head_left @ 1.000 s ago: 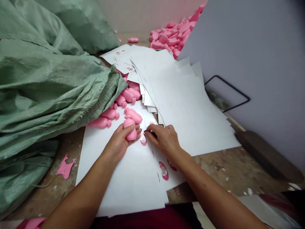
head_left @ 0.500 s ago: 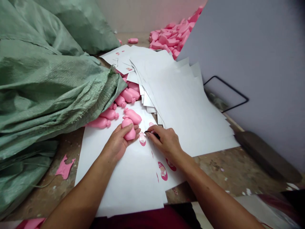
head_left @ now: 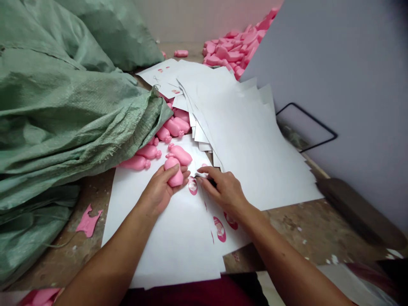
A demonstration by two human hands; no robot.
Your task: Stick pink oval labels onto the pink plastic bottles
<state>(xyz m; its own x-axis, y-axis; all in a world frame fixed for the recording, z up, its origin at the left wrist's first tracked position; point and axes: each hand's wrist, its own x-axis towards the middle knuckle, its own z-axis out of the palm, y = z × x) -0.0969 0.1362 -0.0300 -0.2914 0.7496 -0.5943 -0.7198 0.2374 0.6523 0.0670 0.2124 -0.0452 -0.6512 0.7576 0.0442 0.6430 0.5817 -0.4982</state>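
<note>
My left hand (head_left: 162,187) grips a small pink plastic bottle (head_left: 174,172) between thumb and fingers, just above the white sheets. A second pink bottle (head_left: 180,154) lies right behind it on the paper. My right hand (head_left: 225,185) is closed around a slim black tool (head_left: 210,181), mostly hidden by the fingers. The tool's tip is beside an oval pink-and-white sticker (head_left: 193,187) near my left fingertips; whether it touches cannot be made out. More oval stickers (head_left: 219,229) show on the sheet (head_left: 236,244) below my right hand.
Several pink bottles (head_left: 172,127) spill from a green woven sack (head_left: 105,123) at left. A fanned stack of white sheets (head_left: 248,148) spreads to the right. Behind is a pink heap (head_left: 236,46). A grey panel (head_left: 344,72) stands at right, and a pink plastic scrap (head_left: 89,221) lies at left.
The whole view has shifted slightly. The oval sticker by the tool's tip looks a little different, with less white glare. Both hands keep nearly the same pose and hold.
</note>
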